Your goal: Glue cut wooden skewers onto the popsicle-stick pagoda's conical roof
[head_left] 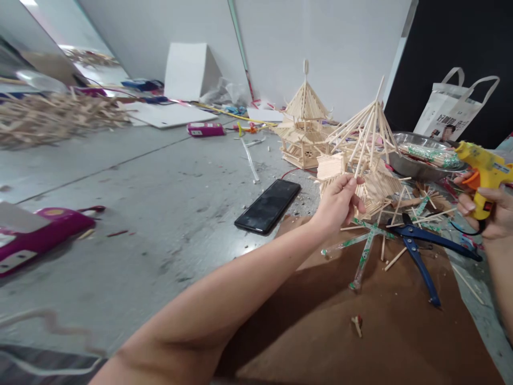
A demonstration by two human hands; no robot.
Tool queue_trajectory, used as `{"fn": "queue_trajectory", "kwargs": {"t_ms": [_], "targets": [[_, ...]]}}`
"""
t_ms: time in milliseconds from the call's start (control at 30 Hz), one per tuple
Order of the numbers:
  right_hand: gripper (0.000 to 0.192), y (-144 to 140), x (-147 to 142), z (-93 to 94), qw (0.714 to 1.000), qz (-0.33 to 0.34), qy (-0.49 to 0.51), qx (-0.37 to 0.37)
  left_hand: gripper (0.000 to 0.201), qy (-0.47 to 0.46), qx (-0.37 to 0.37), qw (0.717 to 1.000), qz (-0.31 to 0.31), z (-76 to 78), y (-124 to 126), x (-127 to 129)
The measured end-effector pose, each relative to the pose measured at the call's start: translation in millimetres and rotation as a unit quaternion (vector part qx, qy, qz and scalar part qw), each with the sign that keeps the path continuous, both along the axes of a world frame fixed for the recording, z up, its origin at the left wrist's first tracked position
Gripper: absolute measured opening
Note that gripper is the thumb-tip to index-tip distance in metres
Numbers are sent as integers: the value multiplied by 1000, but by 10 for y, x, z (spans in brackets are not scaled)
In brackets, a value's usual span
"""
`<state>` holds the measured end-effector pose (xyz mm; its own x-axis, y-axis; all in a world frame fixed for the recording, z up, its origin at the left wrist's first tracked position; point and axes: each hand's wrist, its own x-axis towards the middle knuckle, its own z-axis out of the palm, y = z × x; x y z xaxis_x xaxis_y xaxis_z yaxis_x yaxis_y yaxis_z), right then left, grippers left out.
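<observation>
Stick (363, 147) pinched by left hand (339, 206) fingers; right hand (491, 214) closed around glue gun (483, 174); metal bowl (404, 163) holds wrapped sticks (430, 155).

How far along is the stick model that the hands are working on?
Done: a finished pagoda stands behind, and the near model already has walls. In hand: the left hand pinches a stick of its loose roof cone, while the right hand holds a yellow glue gun. Left: the roof sticks still splay unevenly, and spare sticks lie around.
</observation>
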<state>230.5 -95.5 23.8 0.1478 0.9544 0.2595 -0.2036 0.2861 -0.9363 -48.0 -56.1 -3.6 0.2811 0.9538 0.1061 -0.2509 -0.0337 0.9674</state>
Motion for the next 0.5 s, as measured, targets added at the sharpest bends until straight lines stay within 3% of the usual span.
{"fn": "queue_trajectory", "kwargs": {"t_ms": [333, 500], "targets": [[17, -33, -347, 360, 998, 7, -16, 58, 17, 4, -2, 1000, -1, 108, 47, -10], [26, -39, -578, 399, 996, 31, -8, 83, 17, 2, 9, 1000, 10, 132, 109, -13]]}}
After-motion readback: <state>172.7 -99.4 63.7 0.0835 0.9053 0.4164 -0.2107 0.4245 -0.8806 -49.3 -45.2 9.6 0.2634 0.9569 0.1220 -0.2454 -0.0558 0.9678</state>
